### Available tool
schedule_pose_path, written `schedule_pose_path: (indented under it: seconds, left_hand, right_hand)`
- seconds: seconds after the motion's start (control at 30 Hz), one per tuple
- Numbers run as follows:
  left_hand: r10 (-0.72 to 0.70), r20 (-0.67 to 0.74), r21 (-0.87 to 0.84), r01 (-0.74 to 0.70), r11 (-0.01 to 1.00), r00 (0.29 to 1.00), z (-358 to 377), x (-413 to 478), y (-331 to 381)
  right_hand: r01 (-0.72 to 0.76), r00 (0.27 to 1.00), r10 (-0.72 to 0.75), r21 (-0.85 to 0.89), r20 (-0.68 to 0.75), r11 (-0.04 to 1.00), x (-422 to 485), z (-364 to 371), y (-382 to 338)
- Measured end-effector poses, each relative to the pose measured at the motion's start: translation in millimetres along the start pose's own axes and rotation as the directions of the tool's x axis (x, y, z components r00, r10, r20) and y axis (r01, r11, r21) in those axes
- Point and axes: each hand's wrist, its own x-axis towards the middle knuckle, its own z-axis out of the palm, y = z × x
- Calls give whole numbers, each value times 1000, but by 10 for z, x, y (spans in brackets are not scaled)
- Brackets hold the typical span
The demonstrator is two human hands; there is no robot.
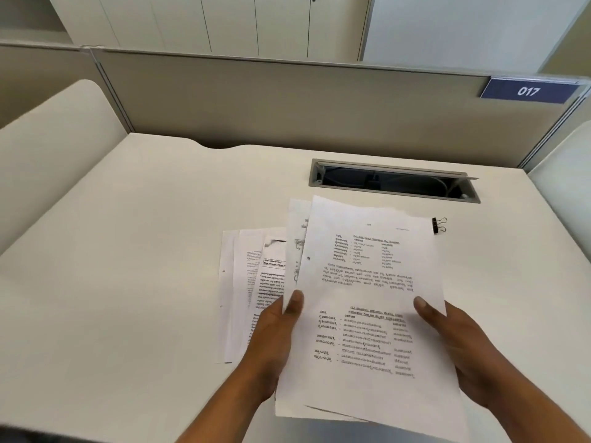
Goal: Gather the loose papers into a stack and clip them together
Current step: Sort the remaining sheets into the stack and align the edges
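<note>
Head view is looking down on a white tabletop (128, 251), where both hands are holding a small bundle of printed sheets (367, 282) in the lower centre of the frame. The left hand (271, 343) is gripping the bundle's left edge, with its thumb lying on the front page and its fingers hidden beneath. The right hand (463, 346) is gripping the right edge the same way, thumb on the page. Edges of further sheets are peeking out behind the front page at its upper left and along its bottom.

Left of the bundle, more loose papers (243, 282) are lying fanned and overlapping on the tabletop, partly covered by the left hand and the held pages. A black binder clip (438, 225) is sitting on the tabletop just beside the bundle's upper right corner.

Higher in the frame, an open cable slot (393, 182) is showing dark in the tabletop. Behind it, a grey partition (287, 100) is carrying a blue plate (529, 91) reading 017 at the upper right.
</note>
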Motion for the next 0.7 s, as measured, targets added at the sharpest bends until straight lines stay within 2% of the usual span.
schedule_pose_path:
  seconds: [0.13,0.27,0.4,0.5,0.7]
  left_hand:
    - [31,0,104,-31,994,1000,51,40,-4]
    - [-13,22,75,11,997,1000,34,80,-5]
    - [-77,91,70,71,995,993,34,107,0]
    - [-101,102,82,93,992,990,28,125,27]
    - [-132,113,137,116,984,985,-4,150,89]
  right_hand:
    - [22,999,-24,-61,-35,998,14,53,-9]
    - [-37,987,43,39,-157,999,27,15,28]
    - [-81,940,119,131,-320,988,80,9,45]
    - [-77,938,120,143,-324,987,88,34,21]
    - [-25,975,68,198,-213,980,98,38,-40]
